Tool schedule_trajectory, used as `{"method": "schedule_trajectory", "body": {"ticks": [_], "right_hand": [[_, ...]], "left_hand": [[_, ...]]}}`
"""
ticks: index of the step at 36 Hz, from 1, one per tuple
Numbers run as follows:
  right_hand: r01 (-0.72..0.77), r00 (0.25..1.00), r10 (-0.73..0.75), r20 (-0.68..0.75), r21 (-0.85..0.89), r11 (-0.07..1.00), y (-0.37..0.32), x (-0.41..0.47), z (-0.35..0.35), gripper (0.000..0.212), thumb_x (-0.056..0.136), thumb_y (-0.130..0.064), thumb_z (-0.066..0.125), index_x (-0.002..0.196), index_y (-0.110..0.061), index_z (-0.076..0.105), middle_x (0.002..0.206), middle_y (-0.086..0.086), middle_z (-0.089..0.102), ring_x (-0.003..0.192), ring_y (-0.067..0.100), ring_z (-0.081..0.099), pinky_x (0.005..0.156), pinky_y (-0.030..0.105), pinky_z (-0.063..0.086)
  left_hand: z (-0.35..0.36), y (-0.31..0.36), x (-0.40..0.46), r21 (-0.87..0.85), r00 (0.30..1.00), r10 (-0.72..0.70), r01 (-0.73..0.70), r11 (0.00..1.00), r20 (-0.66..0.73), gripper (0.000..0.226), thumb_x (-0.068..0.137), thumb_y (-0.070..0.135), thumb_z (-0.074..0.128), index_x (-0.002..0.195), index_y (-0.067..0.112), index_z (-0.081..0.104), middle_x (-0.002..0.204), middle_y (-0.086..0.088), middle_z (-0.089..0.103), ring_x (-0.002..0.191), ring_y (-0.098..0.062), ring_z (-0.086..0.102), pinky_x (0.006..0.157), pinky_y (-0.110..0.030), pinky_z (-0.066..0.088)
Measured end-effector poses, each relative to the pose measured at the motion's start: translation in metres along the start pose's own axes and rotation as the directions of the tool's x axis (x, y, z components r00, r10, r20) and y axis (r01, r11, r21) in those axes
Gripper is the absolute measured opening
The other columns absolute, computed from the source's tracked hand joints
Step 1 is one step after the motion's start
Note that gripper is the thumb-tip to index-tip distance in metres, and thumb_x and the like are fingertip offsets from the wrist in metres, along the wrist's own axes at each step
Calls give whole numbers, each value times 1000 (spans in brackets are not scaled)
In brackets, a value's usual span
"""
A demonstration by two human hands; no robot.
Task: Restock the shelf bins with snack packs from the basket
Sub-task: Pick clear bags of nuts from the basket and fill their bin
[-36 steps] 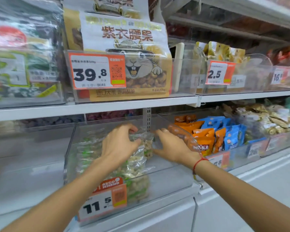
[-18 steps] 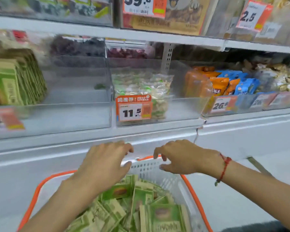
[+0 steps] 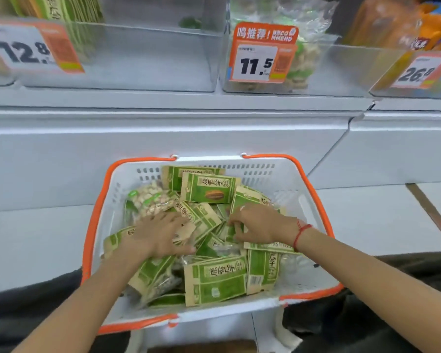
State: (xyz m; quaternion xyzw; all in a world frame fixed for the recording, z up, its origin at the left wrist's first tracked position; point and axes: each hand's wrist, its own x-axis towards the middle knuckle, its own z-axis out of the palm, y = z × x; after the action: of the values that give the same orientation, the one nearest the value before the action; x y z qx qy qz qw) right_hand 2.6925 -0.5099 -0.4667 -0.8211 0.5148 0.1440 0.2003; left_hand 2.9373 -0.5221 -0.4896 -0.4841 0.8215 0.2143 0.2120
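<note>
- A white shelf ledge (image 3: 163, 100) runs the full width near the top.
- Below the ledge, a plain white base panel (image 3: 150, 138) drops to the floor, with a seam toward its right end.
- Under the panel lies a pale floor (image 3: 367, 217); a brownish strip (image 3: 428, 207) crosses it diagonally at the far right.
- Light is even and bright, with soft glare along the ledge.
</note>
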Motion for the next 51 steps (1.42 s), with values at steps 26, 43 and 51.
{"method": "schedule_trajectory", "body": {"ticks": [26, 43, 51], "right_hand": [[-71, 986, 20, 165, 311, 948, 25, 3, -9, 26, 93, -13, 52, 78, -33, 48, 102, -4, 64, 88, 7, 59, 78, 23, 48], [-280, 884, 468, 9, 811, 513, 61, -20, -33, 6, 92, -4, 46, 91, -8, 50, 76, 4, 54, 67, 16, 53, 50, 16, 44], [-267, 859, 512, 25, 874, 405, 62, -12, -31, 13, 96, -5, 37, 89, -13, 45, 74, 8, 53, 60, 14, 48, 51, 16, 43]], "left_hand": [[12, 18, 9, 244, 990, 98, -72, 967, -97, 69, 83, 72, 40, 125, 20, 57, 135, 1, 47, 125, -20, 37, 106, -41, 26], [-25, 24, 18, -596, 914, -162, -102, 796, -373, 21, 95, 32, 50, 100, 22, 68, 96, 12, 67, 64, -12, 55, 67, -34, 53], [-44, 28, 22, -950, 858, -464, -79, 302, -218, 25, 101, 21, 41, 96, 11, 64, 106, -11, 65, 87, -30, 63, 87, -45, 52]]}}
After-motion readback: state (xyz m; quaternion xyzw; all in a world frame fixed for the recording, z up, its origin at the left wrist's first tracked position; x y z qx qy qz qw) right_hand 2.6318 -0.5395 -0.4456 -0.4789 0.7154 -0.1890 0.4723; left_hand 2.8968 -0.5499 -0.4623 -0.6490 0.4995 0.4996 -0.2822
